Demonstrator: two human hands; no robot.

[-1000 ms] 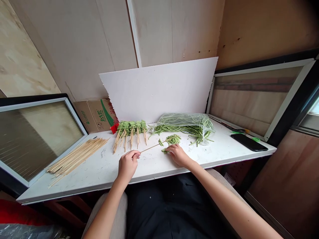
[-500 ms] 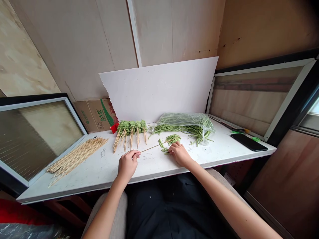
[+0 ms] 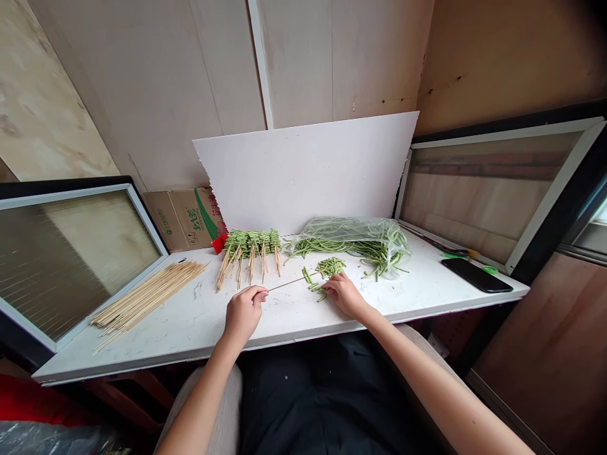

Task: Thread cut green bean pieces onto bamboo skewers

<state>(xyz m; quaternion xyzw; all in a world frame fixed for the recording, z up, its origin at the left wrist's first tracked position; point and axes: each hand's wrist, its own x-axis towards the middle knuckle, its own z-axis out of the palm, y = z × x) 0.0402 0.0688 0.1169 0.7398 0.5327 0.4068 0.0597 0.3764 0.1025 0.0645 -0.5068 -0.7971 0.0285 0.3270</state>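
My left hand (image 3: 244, 314) pinches the near end of a thin bamboo skewer (image 3: 286, 285) that points right, with one green bean piece (image 3: 306, 275) threaded near its tip. My right hand (image 3: 345, 294) rests on the white tabletop (image 3: 199, 319), fingers closed on short cut bean pieces (image 3: 318, 289) beside the skewer tip. Just behind lies a small heap of cut bean pieces (image 3: 331, 266). Several finished bean skewers (image 3: 248, 248) lie in a row at the back.
A bundle of bare bamboo skewers (image 3: 145, 298) lies at the left. A clear plastic bag of long green beans (image 3: 360, 241) sits at the back right. A black phone (image 3: 476, 275) lies at the right edge. A white board (image 3: 308, 170) leans on the wall beside a cardboard box (image 3: 184, 218).
My right hand has shifted slightly among the cut bean pieces by the skewer tip. My left hand and the skewer have stayed in place. The camera tilted a little.
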